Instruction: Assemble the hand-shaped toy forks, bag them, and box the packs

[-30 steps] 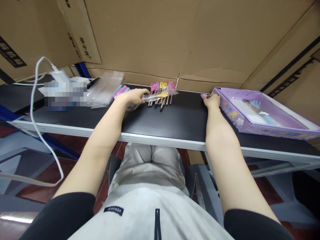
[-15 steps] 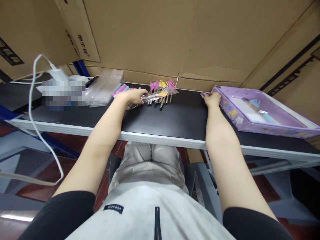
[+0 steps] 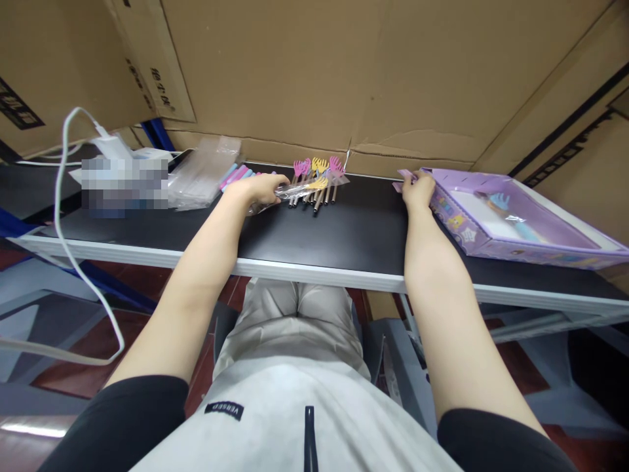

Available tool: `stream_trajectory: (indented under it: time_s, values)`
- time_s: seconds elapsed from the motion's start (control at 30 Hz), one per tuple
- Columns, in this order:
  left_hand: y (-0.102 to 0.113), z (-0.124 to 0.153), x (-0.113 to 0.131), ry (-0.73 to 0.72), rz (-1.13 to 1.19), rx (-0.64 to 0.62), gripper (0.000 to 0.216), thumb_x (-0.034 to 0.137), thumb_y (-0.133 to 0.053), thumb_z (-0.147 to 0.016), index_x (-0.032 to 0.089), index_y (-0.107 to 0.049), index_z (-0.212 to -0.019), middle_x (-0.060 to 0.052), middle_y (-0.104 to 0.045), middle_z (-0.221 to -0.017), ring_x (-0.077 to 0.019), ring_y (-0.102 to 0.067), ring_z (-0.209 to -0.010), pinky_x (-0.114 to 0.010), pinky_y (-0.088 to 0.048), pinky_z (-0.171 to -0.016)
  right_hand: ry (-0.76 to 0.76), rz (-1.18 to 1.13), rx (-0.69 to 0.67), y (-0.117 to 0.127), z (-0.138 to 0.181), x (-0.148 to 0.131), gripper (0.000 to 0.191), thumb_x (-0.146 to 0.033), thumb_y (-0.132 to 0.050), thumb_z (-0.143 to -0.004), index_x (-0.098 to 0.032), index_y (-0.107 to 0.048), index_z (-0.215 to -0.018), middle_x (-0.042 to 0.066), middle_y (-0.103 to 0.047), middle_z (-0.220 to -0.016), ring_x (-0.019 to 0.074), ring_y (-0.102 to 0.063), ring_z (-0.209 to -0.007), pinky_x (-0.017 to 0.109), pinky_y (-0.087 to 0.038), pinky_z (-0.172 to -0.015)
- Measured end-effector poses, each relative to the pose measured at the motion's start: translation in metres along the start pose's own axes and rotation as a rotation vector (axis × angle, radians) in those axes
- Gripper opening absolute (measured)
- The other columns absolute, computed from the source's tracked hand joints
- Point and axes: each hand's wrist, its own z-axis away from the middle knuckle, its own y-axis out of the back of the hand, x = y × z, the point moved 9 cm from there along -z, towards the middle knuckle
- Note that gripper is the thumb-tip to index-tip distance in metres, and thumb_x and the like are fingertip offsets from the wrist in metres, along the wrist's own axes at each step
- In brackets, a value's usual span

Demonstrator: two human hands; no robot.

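Far left on the desk [image 3: 363,246], a pixelated patch [image 3: 125,183] masks whatever sits there, with a flat stack of clear bags [image 3: 209,174] beside it. Next come pink and blue handles [image 3: 239,176], their ends lost behind the left hand [image 3: 263,189], which is clamped on a clear bag [image 3: 295,191]. That bag reaches across to a yellow claw end [image 3: 318,184]; inside it or just beneath, I can't tell! Mid-desk lies the heap of claw-ended sticks [image 3: 324,193], plenty apparently loose and unbagged, too overlapped to count. Over to the right hand [image 3: 417,189]: fingers closed, it seems, on a small purple piece [image 3: 407,174], mostly covered. And right beside that hand, the open purple box [image 3: 528,252] holds one blue claw-ended piece [image 3: 521,227], seemingly wrapped already, so most of the work looks left.
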Motion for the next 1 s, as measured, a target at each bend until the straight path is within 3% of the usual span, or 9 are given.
stream_trajectory:
  time_s: [0.17, 0.3, 0.4, 0.53, 0.73, 0.83, 1.0]
  values:
    - [-0.004, -0.008, -0.010, -0.007, -0.042, 0.012, 0.074, 0.022, -0.069, -0.077, 0.033, -0.068, -0.151, -0.009, -0.081, -0.131, -0.0326, -0.076, -0.118, -0.037, -0.061, -0.097, 0.138, -0.082, -0.021, 0.003, -0.004, -0.043, 0.044, -0.018, -0.050, -0.105, -0.013, -0.071, -0.143, 0.024, -0.065, -0.155, 0.0345, -0.058, -0.151, 0.054, -0.039, -0.131]
    - [-0.002, -0.003, -0.008, 0.025, -0.089, 0.006, 0.076, 0.017, -0.069, -0.074, 0.031, -0.069, -0.149, -0.013, -0.077, -0.141, -0.0392, -0.071, -0.130, -0.052, -0.055, -0.113, 0.262, -0.215, -0.088, 0.003, 0.005, -0.096, 0.041, -0.028, -0.058, -0.105, -0.019, -0.070, -0.143, 0.021, -0.066, -0.155, 0.0365, -0.056, -0.152, 0.059, -0.035, -0.134]
    - [0.006, 0.003, 0.007, 0.001, -0.126, 0.066, 0.073, 0.021, -0.074, -0.076, 0.027, -0.070, -0.148, -0.017, -0.071, -0.149, -0.0457, -0.061, -0.143, -0.063, -0.043, -0.123, 0.332, -0.364, -0.171, 0.000, 0.020, -0.132, 0.036, -0.039, -0.069, -0.102, -0.022, -0.074, -0.134, 0.018, -0.069, -0.150, 0.0365, -0.055, -0.151, 0.058, -0.035, -0.135]
    - [0.023, -0.003, 0.043, -0.130, 0.074, 0.227, 0.058, 0.037, -0.076, -0.087, 0.029, -0.070, -0.144, -0.012, -0.070, -0.150, -0.0426, -0.056, -0.148, -0.061, -0.037, -0.128, 0.343, -0.547, -0.267, -0.001, 0.040, -0.162, 0.029, -0.039, -0.080, -0.096, -0.023, -0.077, -0.119, 0.014, -0.072, -0.144, 0.0364, -0.053, -0.154, 0.056, -0.036, -0.136]
    - [0.040, -0.053, 0.069, -0.063, 0.596, 0.366, 0.026, 0.034, -0.058, -0.105, 0.016, -0.076, -0.110, -0.013, -0.079, -0.113, -0.0325, -0.072, -0.119, -0.048, -0.053, -0.114, 0.300, -0.696, -0.370, -0.010, 0.064, -0.173, 0.031, -0.037, -0.087, -0.088, -0.025, -0.076, -0.115, 0.013, -0.074, -0.142, 0.0355, -0.054, -0.155, 0.055, -0.045, -0.132]
    - [0.040, -0.075, 0.072, -0.003, 0.759, 0.452, 0.016, 0.015, -0.060, -0.096, 0.014, -0.073, -0.103, -0.012, -0.079, -0.103, -0.0294, -0.074, -0.112, -0.046, -0.057, -0.109, 0.235, -0.750, -0.386, -0.021, 0.068, -0.167, 0.032, -0.034, -0.090, -0.084, -0.024, -0.076, -0.111, 0.011, -0.077, -0.134, 0.0318, -0.063, -0.144, 0.051, -0.050, -0.127]
    - [0.018, -0.094, 0.077, 0.044, 0.972, 0.489, 0.026, 0.002, -0.054, -0.083, 0.014, -0.072, -0.099, -0.012, -0.081, -0.104, -0.0257, -0.076, -0.107, -0.041, -0.061, -0.103, 0.105, -0.777, -0.375, -0.049, 0.064, -0.149, 0.028, -0.019, -0.089, -0.076, -0.021, -0.072, -0.099, 0.007, -0.080, -0.114, 0.0229, -0.075, -0.114, 0.040, -0.057, -0.115]
